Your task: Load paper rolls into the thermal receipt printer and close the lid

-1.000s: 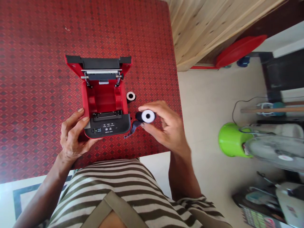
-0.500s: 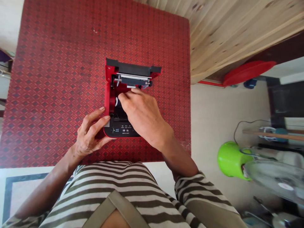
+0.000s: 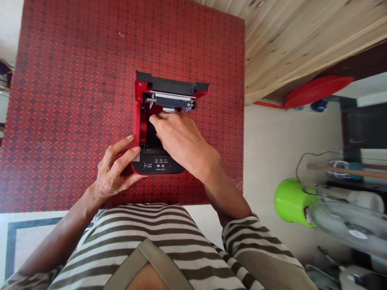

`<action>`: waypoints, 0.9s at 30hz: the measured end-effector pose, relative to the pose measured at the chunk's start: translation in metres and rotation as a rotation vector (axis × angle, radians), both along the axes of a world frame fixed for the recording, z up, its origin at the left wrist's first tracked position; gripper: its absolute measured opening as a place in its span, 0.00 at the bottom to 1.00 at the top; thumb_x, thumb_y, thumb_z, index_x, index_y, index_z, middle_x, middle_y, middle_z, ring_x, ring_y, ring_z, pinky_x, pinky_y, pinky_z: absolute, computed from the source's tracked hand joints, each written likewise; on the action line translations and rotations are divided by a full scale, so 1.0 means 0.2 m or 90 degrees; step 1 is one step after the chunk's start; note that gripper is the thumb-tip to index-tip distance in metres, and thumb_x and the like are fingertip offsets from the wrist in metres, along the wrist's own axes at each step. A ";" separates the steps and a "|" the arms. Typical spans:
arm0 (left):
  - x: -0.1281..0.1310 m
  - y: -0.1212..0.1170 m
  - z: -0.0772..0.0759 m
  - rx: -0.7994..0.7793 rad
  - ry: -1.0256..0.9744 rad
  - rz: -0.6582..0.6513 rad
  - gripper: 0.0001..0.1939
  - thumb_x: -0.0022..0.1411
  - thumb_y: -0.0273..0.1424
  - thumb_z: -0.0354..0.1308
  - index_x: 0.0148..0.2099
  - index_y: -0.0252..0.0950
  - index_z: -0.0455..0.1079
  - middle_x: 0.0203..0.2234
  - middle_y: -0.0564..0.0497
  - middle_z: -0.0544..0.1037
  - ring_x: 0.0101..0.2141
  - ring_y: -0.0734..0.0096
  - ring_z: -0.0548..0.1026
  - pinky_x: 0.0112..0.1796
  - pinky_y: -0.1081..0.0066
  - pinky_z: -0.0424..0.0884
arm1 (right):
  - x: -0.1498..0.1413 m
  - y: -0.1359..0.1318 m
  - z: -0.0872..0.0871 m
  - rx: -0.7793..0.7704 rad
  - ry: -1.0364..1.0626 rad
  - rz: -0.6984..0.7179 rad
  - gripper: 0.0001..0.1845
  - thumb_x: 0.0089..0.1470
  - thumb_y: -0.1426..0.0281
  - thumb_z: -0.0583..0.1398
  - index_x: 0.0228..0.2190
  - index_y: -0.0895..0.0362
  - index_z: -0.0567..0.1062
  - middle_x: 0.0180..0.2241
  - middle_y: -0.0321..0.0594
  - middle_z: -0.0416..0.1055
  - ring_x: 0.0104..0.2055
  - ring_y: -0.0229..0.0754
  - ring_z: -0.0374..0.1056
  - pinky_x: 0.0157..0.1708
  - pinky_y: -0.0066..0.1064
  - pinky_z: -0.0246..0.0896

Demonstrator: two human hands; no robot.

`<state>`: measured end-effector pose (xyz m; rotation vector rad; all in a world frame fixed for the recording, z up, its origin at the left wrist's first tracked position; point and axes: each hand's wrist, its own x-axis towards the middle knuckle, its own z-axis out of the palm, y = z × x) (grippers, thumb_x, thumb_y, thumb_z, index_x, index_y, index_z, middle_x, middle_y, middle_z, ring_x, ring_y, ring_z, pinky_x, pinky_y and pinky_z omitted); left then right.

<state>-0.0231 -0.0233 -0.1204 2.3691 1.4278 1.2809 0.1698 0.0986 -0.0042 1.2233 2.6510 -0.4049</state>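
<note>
A red and black label printer (image 3: pixel 157 166) stands on the table with its lid (image 3: pixel 173 85) raised. My left hand (image 3: pixel 116 167) grips its front left corner, fingers on the side wall and thumb beneath the front edge. Inside the bay, my right hand (image 3: pixel 181 141) reaches down with curled fingers, knuckles just below the roller (image 3: pixel 172 102) under the lid. The dark ribbon roll it carried is mostly behind the hand; dark material (image 3: pixel 153 139) shows below the fingers. The right side of the bay is hidden by that hand.
The table (image 3: pixel 75 100) has a red patterned cover and ends at the right. Beyond it are a wooden panel (image 3: pixel 287 36), a red round object (image 3: pixel 320 90), a green bucket (image 3: pixel 288 201) and a fan (image 3: pixel 347 225) on the floor side.
My right hand has carried the dark roll from beside the printer into its open bay. The roll's white end, seen half a second ago, is now hidden. My left hand keeps its hold.
</note>
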 end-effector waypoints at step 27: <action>0.00 0.02 0.02 0.004 -0.010 0.003 0.42 0.63 0.45 0.72 0.74 0.47 0.60 0.63 0.39 0.75 0.58 0.50 0.80 0.51 0.55 0.85 | 0.28 -0.04 -0.09 -0.221 0.513 -0.014 0.05 0.65 0.75 0.66 0.43 0.56 0.82 0.39 0.35 0.85 0.37 0.36 0.78 0.42 0.30 0.69</action>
